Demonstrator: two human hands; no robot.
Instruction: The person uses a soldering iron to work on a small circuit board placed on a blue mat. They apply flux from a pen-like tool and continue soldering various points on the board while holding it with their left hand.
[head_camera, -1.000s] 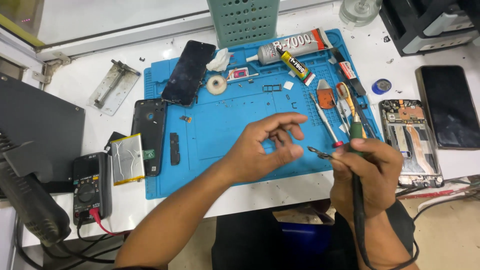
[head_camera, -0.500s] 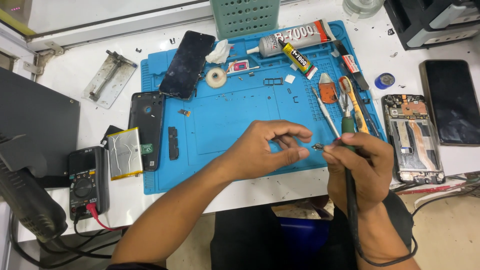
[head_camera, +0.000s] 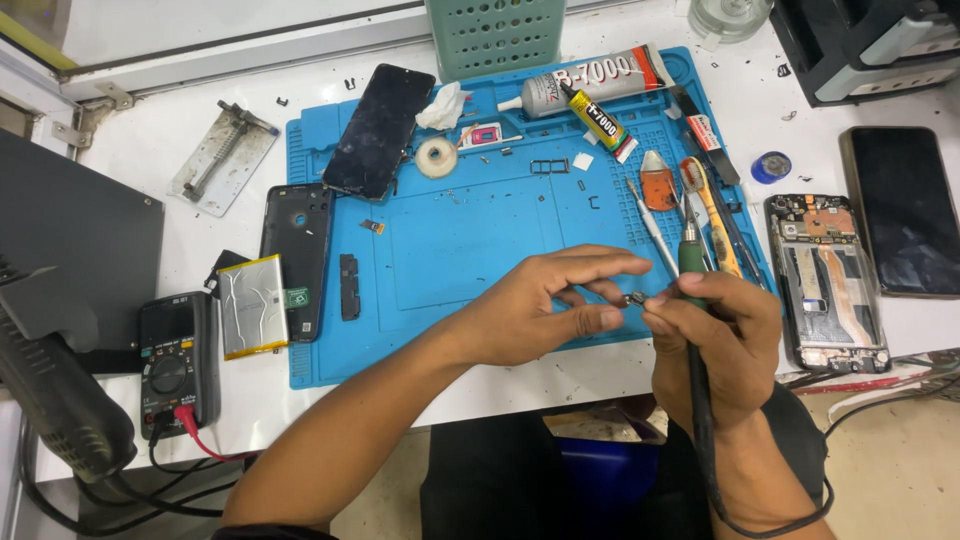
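Note:
My left hand hovers over the front edge of the blue work mat and pinches a tiny dark part between thumb and fingers. My right hand meets it there, fingers closed round a green-handled corded tool whose cable runs down past my wrist. The fingertips of both hands touch at the small part. How the tool's tip sits against the part is hidden by my fingers.
On the mat lie a dark phone screen, glue tubes, a tape roll and hand tools. An opened phone and another dark phone lie right. Left are a phone back cover, battery and multimeter.
My hands came together from slightly apart. The right hand with the tool rose towards the left hand, whose fingers closed on the small part.

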